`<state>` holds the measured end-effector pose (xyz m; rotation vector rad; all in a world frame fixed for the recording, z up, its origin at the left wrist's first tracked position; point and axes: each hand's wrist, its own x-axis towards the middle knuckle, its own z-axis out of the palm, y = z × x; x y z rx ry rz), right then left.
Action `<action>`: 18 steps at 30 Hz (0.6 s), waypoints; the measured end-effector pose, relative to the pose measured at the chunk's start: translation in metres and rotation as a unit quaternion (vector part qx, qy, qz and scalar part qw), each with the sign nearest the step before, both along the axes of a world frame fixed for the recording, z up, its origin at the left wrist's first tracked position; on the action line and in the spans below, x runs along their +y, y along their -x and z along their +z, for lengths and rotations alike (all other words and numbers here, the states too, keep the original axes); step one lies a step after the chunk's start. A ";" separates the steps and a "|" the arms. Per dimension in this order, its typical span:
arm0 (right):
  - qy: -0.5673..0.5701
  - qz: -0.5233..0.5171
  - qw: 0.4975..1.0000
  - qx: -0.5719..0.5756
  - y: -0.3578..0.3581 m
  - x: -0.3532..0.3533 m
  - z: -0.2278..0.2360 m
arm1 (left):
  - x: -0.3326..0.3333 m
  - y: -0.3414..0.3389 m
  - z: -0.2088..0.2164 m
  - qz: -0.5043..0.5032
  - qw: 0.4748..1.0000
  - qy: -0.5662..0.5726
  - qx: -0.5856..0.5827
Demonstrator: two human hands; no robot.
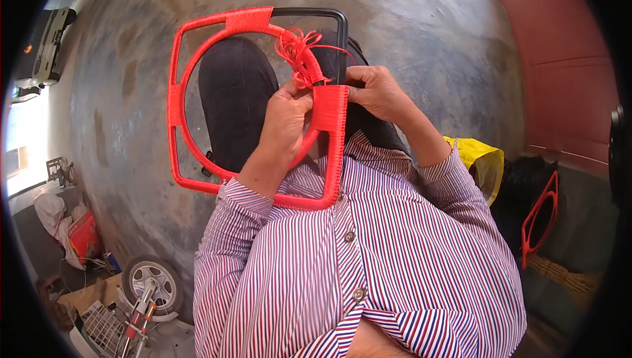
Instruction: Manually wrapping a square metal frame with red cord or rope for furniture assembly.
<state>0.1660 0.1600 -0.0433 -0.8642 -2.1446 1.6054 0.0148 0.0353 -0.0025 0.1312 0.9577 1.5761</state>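
A square black metal frame [342, 28] with an inner ring rests over my thighs, most of it wrapped tightly in red cord [334, 154]. Bare black metal shows at its upper right corner. A loose bundle of red cord [299, 55] hangs at the ring's upper right, one strand reaching across to the bare bar. My left hand [286, 117] reaches through the ring, its fingers closed at the wrapped band on the right side. My right hand [380, 93] grips that side from outside, where the wrapping meets bare metal. The fingertips of both hands are partly hidden.
A second red frame [541, 216] leans at the right beside a yellow bag [484, 160] and a bundle of tan strands [559, 277]. At lower left stand a wheel [151, 285] and a wire basket [102, 328]. A red wall or door [559, 61] rises at right.
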 end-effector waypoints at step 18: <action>0.329 -0.120 0.834 0.427 -0.122 0.052 0.060 | -0.004 0.007 0.003 -0.031 0.997 -0.041 -0.048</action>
